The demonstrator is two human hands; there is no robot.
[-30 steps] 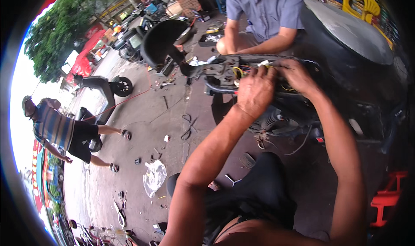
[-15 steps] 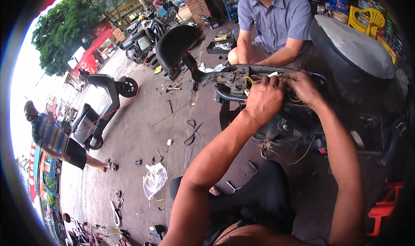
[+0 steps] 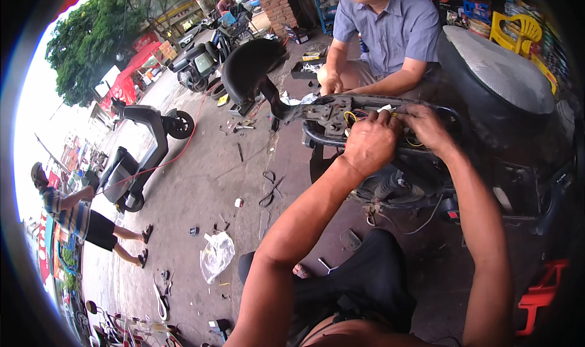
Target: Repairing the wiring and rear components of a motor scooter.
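Both of my hands work inside the stripped rear frame (image 3: 323, 138) of a scooter. My left hand (image 3: 370, 141) has its fingers bent and closed down into a bundle of wires (image 3: 348, 116), yellow and dark. Beside it my right hand (image 3: 428, 126) pinches at the same bundle from the right. A small white connector (image 3: 384, 108) shows between the hands, just past the fingertips. My fingertips are partly hidden behind the knuckles and the frame rail. The black rear mudguard (image 3: 251, 69) sticks up from the frame's left end, and a shock absorber (image 3: 390, 185) shows below.
A person in a blue shirt (image 3: 390, 36) crouches across the frame, hands near its far rail. A black seat (image 3: 499, 72) stands at right; a red stool (image 3: 544, 295) is lower right. Tools, a plastic bag (image 3: 217, 255) and a parked scooter (image 3: 143, 155) lie left. Another person (image 3: 76, 207) walks there.
My hands stay at the wires with barely any shift. The crouching person's arm has moved to the left along the far rail. The walking person at far left has changed stride and turned.
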